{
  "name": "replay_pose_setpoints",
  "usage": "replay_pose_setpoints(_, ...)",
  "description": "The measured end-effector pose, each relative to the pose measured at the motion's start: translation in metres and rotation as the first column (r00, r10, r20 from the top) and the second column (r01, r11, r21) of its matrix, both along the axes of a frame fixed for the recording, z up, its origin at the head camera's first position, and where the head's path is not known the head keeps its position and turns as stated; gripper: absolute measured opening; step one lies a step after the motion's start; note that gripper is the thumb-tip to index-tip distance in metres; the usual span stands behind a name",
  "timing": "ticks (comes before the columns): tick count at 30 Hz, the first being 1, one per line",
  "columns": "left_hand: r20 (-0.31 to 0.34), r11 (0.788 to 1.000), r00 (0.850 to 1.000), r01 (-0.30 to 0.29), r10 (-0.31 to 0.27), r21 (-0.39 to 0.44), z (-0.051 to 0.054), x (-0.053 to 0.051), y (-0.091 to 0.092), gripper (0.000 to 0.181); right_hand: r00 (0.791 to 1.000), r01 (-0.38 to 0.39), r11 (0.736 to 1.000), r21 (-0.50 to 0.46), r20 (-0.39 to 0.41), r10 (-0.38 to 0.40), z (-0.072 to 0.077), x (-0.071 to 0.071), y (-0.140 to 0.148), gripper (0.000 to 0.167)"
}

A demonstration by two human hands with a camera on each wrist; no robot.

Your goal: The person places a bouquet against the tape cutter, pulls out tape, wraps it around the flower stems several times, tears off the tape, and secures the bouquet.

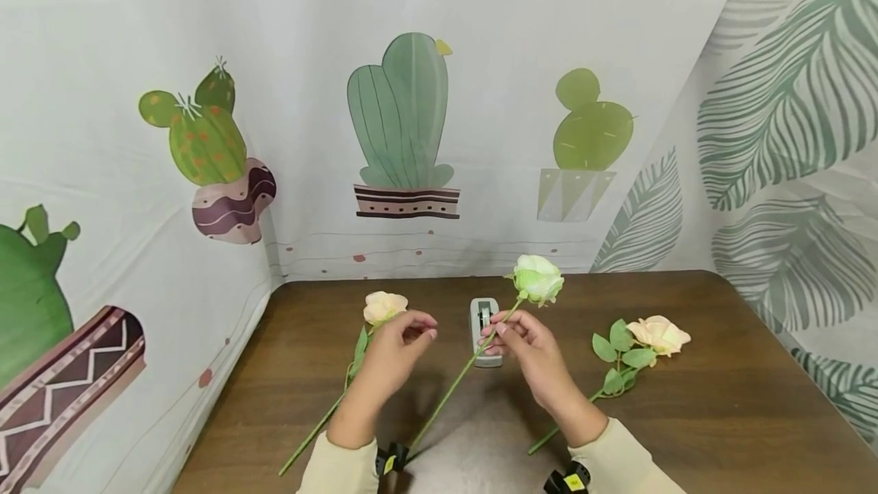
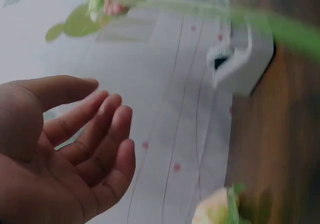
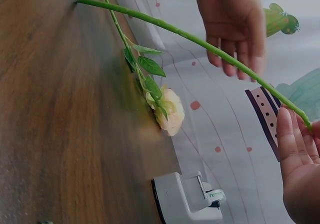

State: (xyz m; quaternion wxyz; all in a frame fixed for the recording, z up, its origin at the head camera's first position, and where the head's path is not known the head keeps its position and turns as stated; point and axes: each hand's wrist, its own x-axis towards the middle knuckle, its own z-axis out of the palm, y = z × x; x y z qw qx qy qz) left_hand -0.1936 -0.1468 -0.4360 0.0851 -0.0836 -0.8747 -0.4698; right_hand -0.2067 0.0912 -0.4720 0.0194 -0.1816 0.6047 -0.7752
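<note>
My right hand pinches the green stem of a pale green-white rose just below its bloom. The rose slants over the table, its bare stem running down towards my left wrist. My left hand is raised to the left of that stem, apart from it. Its fingers are loosely bent with nothing between them, as the left wrist view shows. Behind the left hand lies a peach rose with green leaves. A white-grey tape dispenser stands beyond the held stem, partly hidden by my right fingers in the head view.
Another peach rose with leaves lies on the right, its stem passing near my right forearm. The brown wooden table meets a white curtain printed with cacti and leaves at its back and left edges.
</note>
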Motion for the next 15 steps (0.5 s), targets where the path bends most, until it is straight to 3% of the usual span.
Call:
replay_pose_setpoints(8, 0.031, 0.982, 0.987, -0.152, 0.156, -0.116, -0.002, -0.009, -0.039, 0.017, 1.000, 0.004, 1.000, 0.010, 0.004, -0.004, 0.002, -0.002, 0.003, 0.032)
replay_pose_setpoints(15, 0.067, 0.956, 0.971, -0.213, 0.230, -0.203, -0.006, -0.012, -0.063, 0.032, 1.000, 0.011, 1.000, 0.005, 0.013, -0.011, 0.003, -0.002, 0.004, 0.033)
